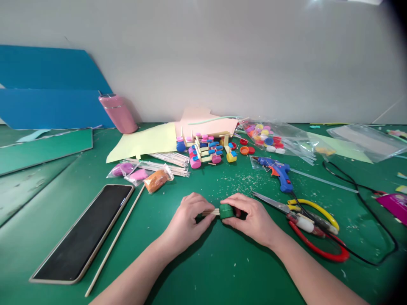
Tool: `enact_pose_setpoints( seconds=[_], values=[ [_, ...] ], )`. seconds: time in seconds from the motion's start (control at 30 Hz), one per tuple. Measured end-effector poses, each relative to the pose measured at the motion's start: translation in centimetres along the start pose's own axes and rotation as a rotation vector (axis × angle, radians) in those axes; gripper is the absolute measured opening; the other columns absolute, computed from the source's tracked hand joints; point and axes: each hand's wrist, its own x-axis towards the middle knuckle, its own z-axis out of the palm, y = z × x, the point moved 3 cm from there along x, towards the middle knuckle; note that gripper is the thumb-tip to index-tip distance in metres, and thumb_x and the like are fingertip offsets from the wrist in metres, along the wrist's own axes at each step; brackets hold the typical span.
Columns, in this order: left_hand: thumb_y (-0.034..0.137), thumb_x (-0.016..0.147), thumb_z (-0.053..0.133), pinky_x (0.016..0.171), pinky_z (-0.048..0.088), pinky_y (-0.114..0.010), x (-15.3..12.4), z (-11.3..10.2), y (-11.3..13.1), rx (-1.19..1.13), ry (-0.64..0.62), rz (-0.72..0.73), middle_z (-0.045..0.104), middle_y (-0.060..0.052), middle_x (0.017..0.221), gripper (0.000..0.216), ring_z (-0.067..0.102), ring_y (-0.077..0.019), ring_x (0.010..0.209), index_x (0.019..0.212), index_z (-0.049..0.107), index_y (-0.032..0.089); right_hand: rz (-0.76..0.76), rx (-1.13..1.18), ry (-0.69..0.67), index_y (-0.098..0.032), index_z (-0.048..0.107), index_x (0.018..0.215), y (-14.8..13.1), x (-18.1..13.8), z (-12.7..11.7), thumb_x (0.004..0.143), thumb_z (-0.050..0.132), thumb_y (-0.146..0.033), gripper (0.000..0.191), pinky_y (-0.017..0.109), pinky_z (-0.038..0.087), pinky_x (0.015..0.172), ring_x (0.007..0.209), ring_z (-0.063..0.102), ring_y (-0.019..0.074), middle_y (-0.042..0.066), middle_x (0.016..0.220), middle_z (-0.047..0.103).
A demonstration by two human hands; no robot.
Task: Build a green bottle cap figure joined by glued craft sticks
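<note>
Near the front middle of the table, my left hand pinches a short bundle of thin wooden sticks between thumb and fingers. Facing it, my right hand is closed around a small green bottle cap, thumb below and fingers above. The sticks run from my left fingertips up to the cap; whether they are joined to it I cannot tell. Scissors with one yellow and one red handle lie just right of my right hand. A blue glue gun rests behind them.
Small stick-and-cap pieces stand at the back middle, by a bag of coloured caps. Bagged clay, a phone, a long wooden stick and a pink tumbler are left. A black cable loops at right.
</note>
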Motion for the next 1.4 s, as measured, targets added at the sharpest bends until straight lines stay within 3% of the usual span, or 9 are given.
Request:
enact_pose_setpoints(
  seconds=[1.4],
  values=[
    [0.016,0.079,0.054,0.067,0.044,-0.032,0.05,-0.03,0.01,-0.002,-0.009,-0.004,0.063,-0.004,0.070,0.010,0.055,-0.0175,0.069,0.076,0.063,0.017,0.016,-0.008,-0.015,-0.024,0.063,0.102,-0.56,0.15,-0.06,0.073,0.066,-0.024,0.029,0.025,0.045,0.062,0.066,0.054,0.0133,0.002,0.097,0.063]
  ],
)
